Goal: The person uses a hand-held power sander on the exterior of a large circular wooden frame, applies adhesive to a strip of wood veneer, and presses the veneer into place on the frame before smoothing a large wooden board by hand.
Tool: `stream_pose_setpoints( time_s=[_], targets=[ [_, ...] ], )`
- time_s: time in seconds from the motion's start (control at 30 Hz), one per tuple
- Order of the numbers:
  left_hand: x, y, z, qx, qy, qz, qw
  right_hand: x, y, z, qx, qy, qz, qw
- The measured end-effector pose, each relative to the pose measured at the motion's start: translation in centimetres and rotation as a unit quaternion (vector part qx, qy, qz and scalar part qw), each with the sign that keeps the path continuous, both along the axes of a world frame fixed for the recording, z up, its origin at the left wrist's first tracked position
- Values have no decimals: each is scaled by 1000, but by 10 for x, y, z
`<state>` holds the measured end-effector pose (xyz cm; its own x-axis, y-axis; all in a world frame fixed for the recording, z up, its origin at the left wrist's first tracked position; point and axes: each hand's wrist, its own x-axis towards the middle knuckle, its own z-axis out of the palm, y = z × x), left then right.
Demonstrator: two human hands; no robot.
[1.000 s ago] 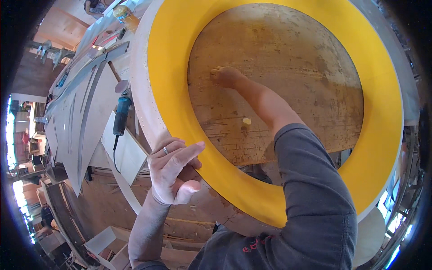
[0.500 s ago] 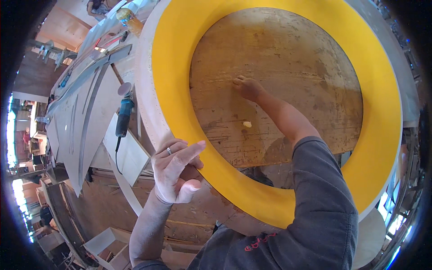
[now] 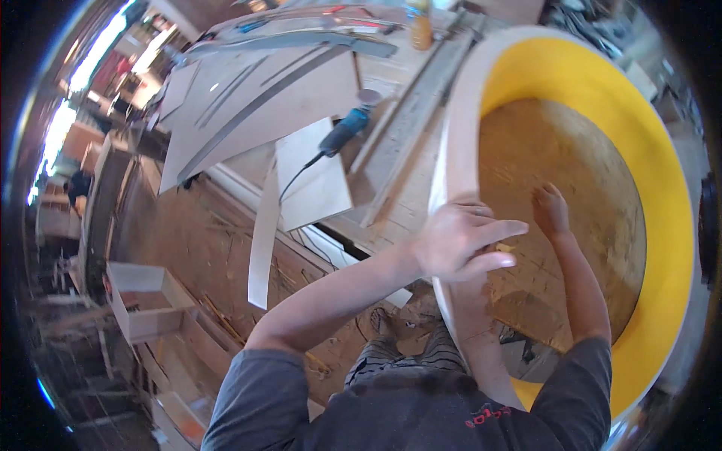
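A large round form with a bright yellow inner wall [image 3: 665, 225] and a pale outer rim [image 3: 457, 143] stands in front of me, backed by a rough wooden panel [image 3: 579, 173]. My left hand [image 3: 462, 240] lies over the near rim, with its fingers reaching across onto the yellow inside. Inside the ring, my right hand [image 3: 551, 210] presses against the wooden panel; its fingers point away from me and I see nothing in them. A small yellow scrap [image 3: 504, 246] sits by my left fingertips.
A blue angle grinder [image 3: 346, 131] with its cord lies on a workbench strewn with pale board offcuts [image 3: 312, 177] and long strips. An orange bottle [image 3: 420, 26] stands at the back. An open wooden box [image 3: 143, 301] sits on the floor at the left.
The view has swung left, so the ring now fills only the right side. My right hand has slid across the panel toward the near rim. My left hand stays on the rim.
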<state>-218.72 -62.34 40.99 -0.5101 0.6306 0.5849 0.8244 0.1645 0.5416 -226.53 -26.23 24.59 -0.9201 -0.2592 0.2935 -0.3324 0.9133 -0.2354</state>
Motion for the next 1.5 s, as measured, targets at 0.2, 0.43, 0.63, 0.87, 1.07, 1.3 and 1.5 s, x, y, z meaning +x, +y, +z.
stream_pose_setpoints(
  time_s=[0.2, 0.43, 0.63, 0.87, 1.07, 1.3, 1.5],
  targets=[
    [41, -2, 18, 200, 95, 53, 974, 121, -9, 166, -21, -85, -49, 995],
    [187, -131, -108, 181, -69, 288, 938, 249, -132, 271, -100, -83, -103, 986],
    [360, -250, -283, -45, -256, 451, 854, 334, -244, 261, -232, -143, 25, 962],
    [589, -380, -449, -562, -400, 173, 703, 349, -302, 154, -190, -263, 135, 936],
    [508, -360, -436, -248, -618, 388, 637, 344, -291, 158, -164, -233, 86, 955],
    [348, -319, -392, -196, -577, 405, 682, 347, -289, 160, -205, -180, 85, 958],
    [289, -309, -370, -168, -592, 378, 692, 370, -289, 153, -240, -169, 13, 956]
  ],
)
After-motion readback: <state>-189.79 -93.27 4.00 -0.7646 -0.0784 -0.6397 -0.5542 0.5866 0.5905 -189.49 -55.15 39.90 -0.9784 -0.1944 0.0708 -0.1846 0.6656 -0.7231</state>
